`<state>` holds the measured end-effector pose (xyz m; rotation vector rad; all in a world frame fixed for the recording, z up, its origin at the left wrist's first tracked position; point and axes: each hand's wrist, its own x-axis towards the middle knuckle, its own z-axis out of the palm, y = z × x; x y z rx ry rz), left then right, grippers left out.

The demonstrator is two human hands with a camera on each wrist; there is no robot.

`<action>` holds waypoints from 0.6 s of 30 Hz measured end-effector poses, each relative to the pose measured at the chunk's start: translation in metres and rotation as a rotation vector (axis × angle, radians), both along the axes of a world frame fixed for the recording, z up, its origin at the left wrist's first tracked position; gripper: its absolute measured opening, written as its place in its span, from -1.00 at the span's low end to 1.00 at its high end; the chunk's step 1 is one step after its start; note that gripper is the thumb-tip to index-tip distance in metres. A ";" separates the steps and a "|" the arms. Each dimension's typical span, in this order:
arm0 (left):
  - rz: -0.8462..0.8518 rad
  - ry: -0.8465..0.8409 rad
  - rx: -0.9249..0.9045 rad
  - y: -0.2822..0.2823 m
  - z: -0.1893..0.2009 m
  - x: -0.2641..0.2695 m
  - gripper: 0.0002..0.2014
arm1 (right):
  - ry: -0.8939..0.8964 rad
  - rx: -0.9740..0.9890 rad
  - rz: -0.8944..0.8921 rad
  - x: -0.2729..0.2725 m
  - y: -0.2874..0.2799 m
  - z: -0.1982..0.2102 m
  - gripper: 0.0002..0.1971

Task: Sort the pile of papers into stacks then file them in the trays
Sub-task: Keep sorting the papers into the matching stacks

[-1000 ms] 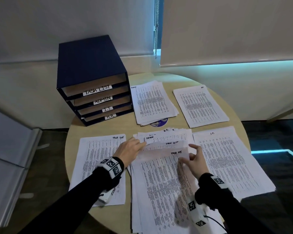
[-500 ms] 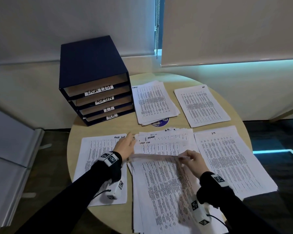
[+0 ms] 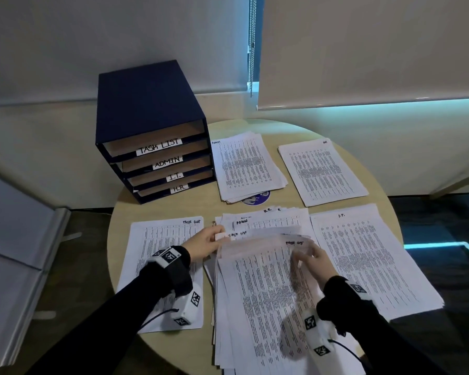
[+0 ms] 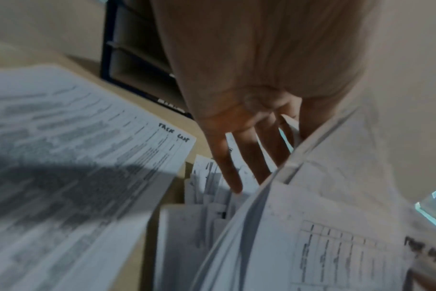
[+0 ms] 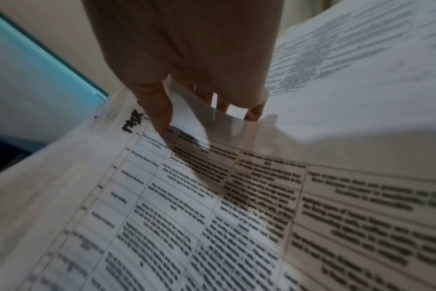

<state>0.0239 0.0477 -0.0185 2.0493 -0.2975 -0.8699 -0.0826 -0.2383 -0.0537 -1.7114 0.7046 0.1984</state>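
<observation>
A loose pile of printed papers (image 3: 244,334) lies in the middle of the round table (image 3: 257,127). Its top sheet (image 3: 260,266), marked "Task list", is raised at the far edge. My left hand (image 3: 209,242) pinches the sheet's far left corner, with fingers (image 4: 236,149) reaching under it onto the papers below. My right hand (image 3: 312,259) pinches the far right corner; its thumb (image 5: 159,110) lies on top of the curled sheet (image 5: 212,196). The navy tray unit (image 3: 146,104) at the back left has slots labelled TASK LIST, ADMIN, I.T. and H.R.
Sorted stacks lie around the pile: Task list (image 3: 157,266) on the left under my forearm, Admin (image 3: 247,166) beside the trays, H.R. (image 3: 322,171) at the back right, I.T. (image 3: 363,261) on the right. A round blue sticker (image 3: 256,198) peeks out under the Admin stack.
The far edge of the top sheet has come up off the pile. My left hand went from resting on the pile to pinching the sheet's left corner; my right hand closed on the right corner.
</observation>
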 end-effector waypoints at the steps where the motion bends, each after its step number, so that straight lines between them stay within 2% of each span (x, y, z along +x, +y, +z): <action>1: 0.034 0.053 -0.015 -0.002 0.000 0.000 -0.63 | 0.006 0.035 -0.022 0.003 0.000 0.001 -0.64; 3: 0.127 0.118 -0.110 -0.009 0.006 -0.004 -0.75 | -0.014 0.074 -0.059 0.007 0.002 0.005 -0.59; 5: 0.311 0.228 -0.249 -0.014 0.012 -0.009 -0.72 | -0.042 0.073 -0.104 0.010 0.001 0.007 -0.64; 7: 0.461 0.352 -0.336 -0.018 0.012 -0.018 -0.43 | -0.072 0.076 -0.161 0.009 -0.001 0.009 -0.75; 8: 0.486 0.383 -0.309 -0.020 0.011 -0.022 -0.26 | -0.089 0.095 -0.187 0.008 -0.003 0.010 -0.74; 9: 0.473 0.390 -0.279 -0.023 0.007 -0.026 -0.15 | -0.106 0.133 -0.213 0.007 -0.003 0.011 -0.68; 11: 0.402 0.308 -0.119 -0.029 -0.005 -0.035 -0.08 | -0.107 0.240 -0.255 0.003 -0.005 0.012 -0.55; 13: 0.323 0.261 -0.041 -0.033 -0.016 -0.042 -0.14 | -0.041 0.268 -0.264 -0.003 -0.004 0.007 -0.52; 16: 0.317 0.190 -0.005 -0.043 -0.014 -0.050 -0.39 | 0.104 0.110 -0.163 -0.014 0.001 0.006 -0.71; 18: 0.350 0.119 -0.023 -0.048 -0.004 -0.047 -0.42 | 0.050 0.139 -0.174 -0.012 0.001 0.022 -0.83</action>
